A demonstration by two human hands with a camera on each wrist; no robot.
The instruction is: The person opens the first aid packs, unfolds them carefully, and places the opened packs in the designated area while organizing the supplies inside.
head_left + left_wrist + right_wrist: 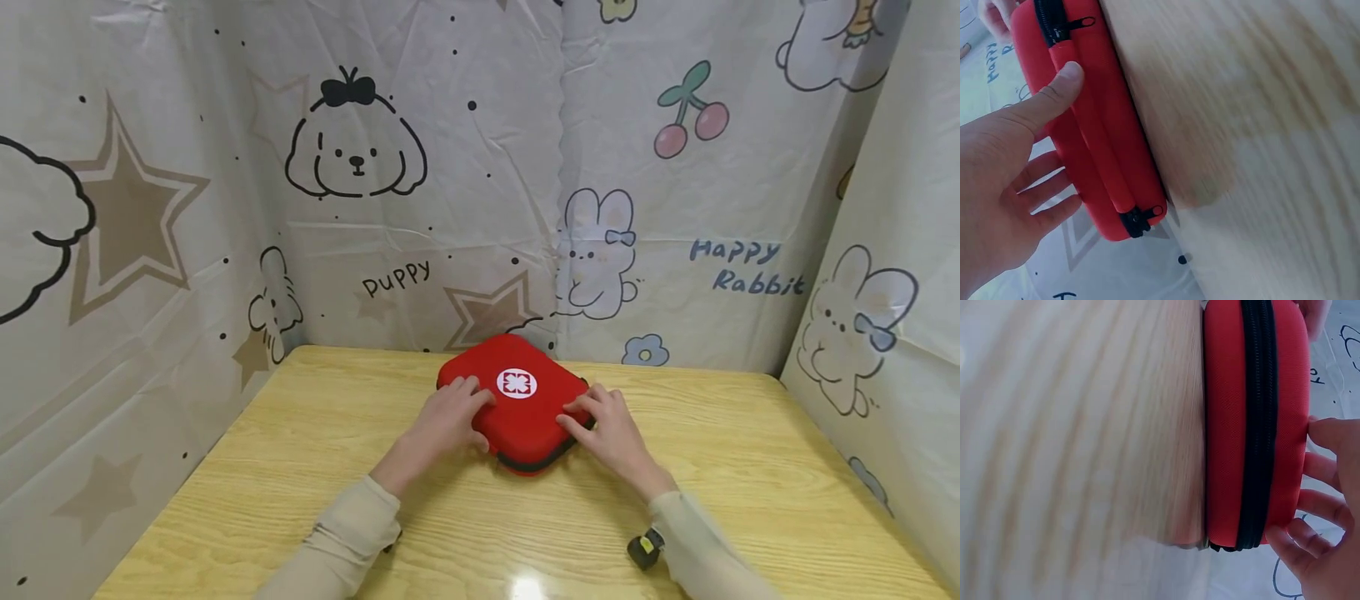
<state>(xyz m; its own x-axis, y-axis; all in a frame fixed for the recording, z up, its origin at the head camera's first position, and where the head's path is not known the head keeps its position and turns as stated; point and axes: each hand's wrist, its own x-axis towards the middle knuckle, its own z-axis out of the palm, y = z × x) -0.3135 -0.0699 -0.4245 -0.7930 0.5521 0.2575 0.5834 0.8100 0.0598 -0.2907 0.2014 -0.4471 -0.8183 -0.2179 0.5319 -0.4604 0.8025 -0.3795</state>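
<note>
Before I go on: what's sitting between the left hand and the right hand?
The red case, its round white emblem facing up, lies between the left hand and the right hand; the head view shows this.

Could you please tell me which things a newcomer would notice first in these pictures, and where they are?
Probably the bright red case on the yellowish table, with a round white emblem on its top. Next, the eye may go to the left grip and the right grip, touching the case from either side. Behind, on the pale cloth, a black-outlined puppy face stands out at the head view's upper left.
</note>
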